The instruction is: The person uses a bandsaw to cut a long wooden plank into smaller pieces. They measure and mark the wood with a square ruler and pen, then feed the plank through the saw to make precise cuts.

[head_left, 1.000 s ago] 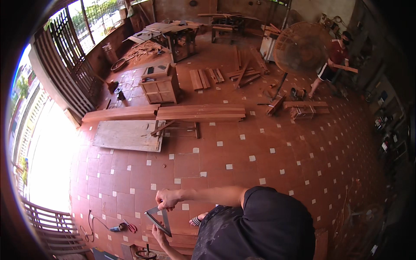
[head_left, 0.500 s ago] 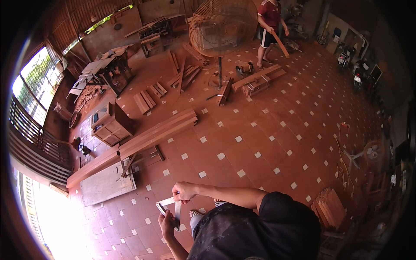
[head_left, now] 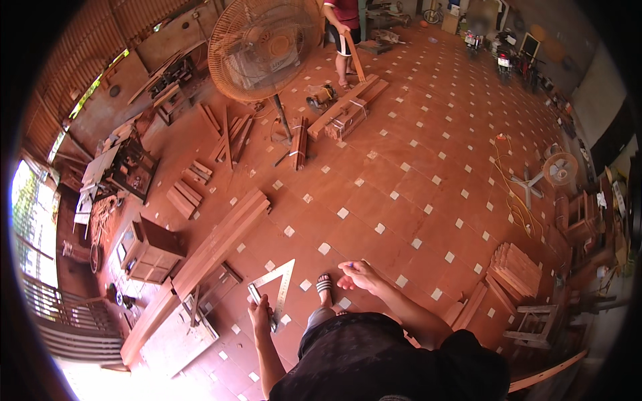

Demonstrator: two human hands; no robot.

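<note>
Long timber beams (head_left: 217,234) lie farthest left. The left hand (head_left: 259,313) is closed on the near edge of a triangular square (head_left: 284,289), above the tiled floor (head_left: 374,200). Rightward, the right hand (head_left: 362,275) is half open; whether it grips the small blue item (head_left: 352,265) there, I cannot tell.

The floor (head_left: 361,248) is reddish brown, and small white squares (head_left: 343,213) repeat over it in a regular pattern. The triangular ruler (head_left: 284,284) is silvery white, the person's shirt (head_left: 374,354) is black, and the sandal (head_left: 324,286) has dark and white stripes. The co-worker's top (head_left: 346,15) is dark red, the big fan (head_left: 257,50) orange-brown.
</note>
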